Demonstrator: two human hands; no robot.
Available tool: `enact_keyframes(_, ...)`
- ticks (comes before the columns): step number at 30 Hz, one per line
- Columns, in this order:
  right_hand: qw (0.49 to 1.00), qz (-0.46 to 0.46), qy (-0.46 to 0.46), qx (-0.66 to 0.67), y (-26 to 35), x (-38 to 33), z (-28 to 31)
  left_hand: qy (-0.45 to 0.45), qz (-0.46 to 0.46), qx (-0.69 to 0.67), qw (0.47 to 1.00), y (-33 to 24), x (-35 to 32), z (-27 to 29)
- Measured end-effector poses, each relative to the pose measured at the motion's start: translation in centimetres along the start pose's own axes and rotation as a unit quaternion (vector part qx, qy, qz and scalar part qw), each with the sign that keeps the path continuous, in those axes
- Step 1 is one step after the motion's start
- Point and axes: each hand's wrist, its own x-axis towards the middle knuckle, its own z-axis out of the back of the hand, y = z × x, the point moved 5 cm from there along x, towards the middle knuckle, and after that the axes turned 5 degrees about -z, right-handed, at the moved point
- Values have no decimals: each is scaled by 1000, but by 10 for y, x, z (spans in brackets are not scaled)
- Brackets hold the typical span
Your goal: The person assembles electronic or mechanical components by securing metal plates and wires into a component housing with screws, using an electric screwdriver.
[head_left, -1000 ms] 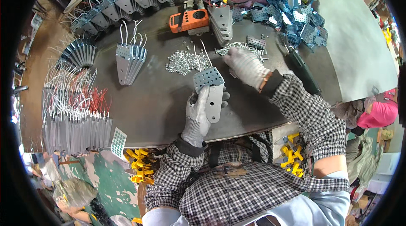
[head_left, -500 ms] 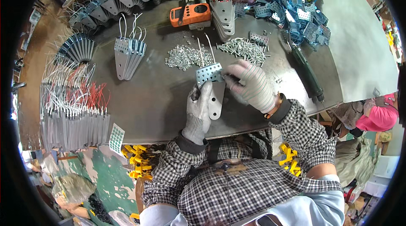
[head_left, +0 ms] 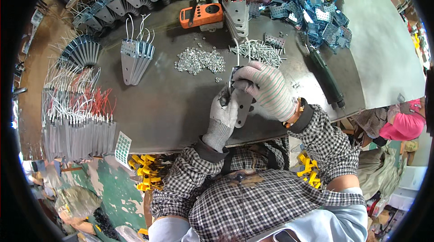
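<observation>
Both hands wear pale work gloves, the right one striped. My left hand (head_left: 223, 111) is closed round a tapered grey metal plate (head_left: 244, 111) with round holes, which carries a perforated bracket at its upper end. The plate is turned partly edge-on, so most of the bracket is hidden behind my fingers. My right hand (head_left: 267, 89) is pinched against the bracket's upper part; what sits in its fingertips is hidden. Just beyond lie a heap of small silver nuts (head_left: 199, 60) and a pile of screws (head_left: 259, 52).
An orange meter (head_left: 201, 15) and stacked grey plates (head_left: 236, 18) stand at the back. Blue brackets (head_left: 312, 7) are heaped back right, near a dark power screwdriver (head_left: 326, 77). Wired plates (head_left: 135, 63) stand left, beside rows of grey strips (head_left: 79, 138) with white and red wires.
The plate has turned from facing up to nearly edge-on and shifted slightly right. My left hand moved up and right with it; my right fingers have closed in against the bracket.
</observation>
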Motion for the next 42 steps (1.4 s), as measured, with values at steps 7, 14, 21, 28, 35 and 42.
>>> enact_keyframes(7, 986, 24, -6, -163, -2, -12, -4, 65, -22, -76, 995, -7, 0, -18)
enact_keyframes(14, 996, -78, 32, -12, -23, -41, -2, 153, -61, -145, 976, -2, 12, -22)
enact_keyframes(21, 822, -244, -228, 460, -81, -79, 72, 97, -238, 653, 712, -44, 131, -111)
enact_keyframes(28, 729, -272, -254, 575, -101, -108, 83, 125, -268, 423, 856, -49, 136, -117)
enact_keyframes(35, 696, -280, -127, 649, -64, -88, 13, 22, -52, 277, 959, -33, 55, -66)
enact_keyframes(42, 724, -255, -90, 635, -35, -78, -12, -53, -273, 236, 931, -31, 41, -15)
